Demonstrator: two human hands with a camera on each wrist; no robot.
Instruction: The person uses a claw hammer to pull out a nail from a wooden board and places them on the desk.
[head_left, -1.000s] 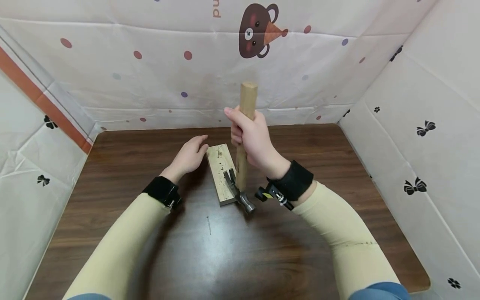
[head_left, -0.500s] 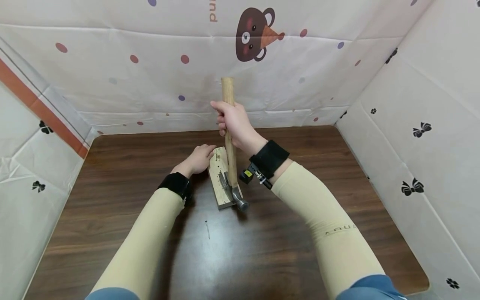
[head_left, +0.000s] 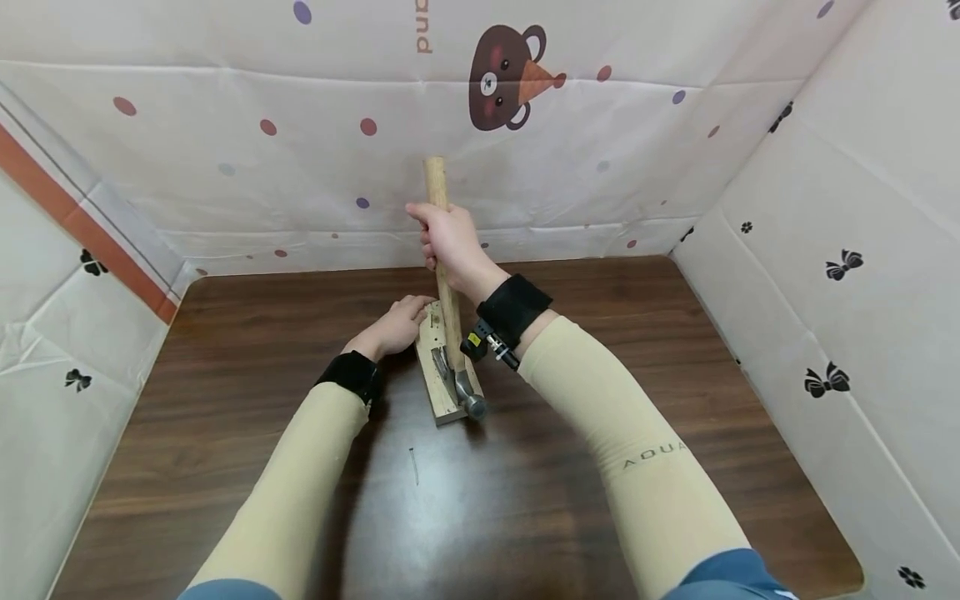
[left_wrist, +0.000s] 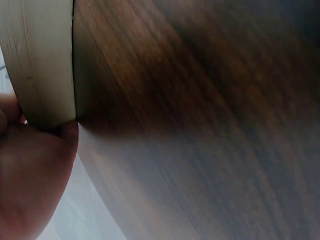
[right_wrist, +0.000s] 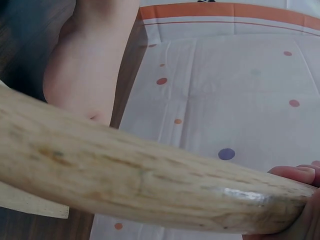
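Note:
My right hand (head_left: 453,250) grips the wooden handle of a claw hammer (head_left: 447,312), which stands nearly upright. The metal head (head_left: 465,393) is down at the near half of a pale wooden block (head_left: 438,403), claw towards the far left. Whether the claw has hold of a nail is too small to tell. My left hand (head_left: 396,327) holds the block's far end; in the left wrist view its fingers (left_wrist: 30,175) curl round the end of the block (left_wrist: 42,60). A nail (head_left: 432,320) shows at the block's far end. The right wrist view is mostly hammer handle (right_wrist: 140,175).
A loose nail (head_left: 413,467) lies on the dark wooden table (head_left: 600,467), nearer to me than the block. Patterned white sheeting (head_left: 300,183) rises behind the table and on both sides.
The hammer has shifted left, its head now over the block instead of at its right edge. My left hand has moved from beside the block to holding its far end.

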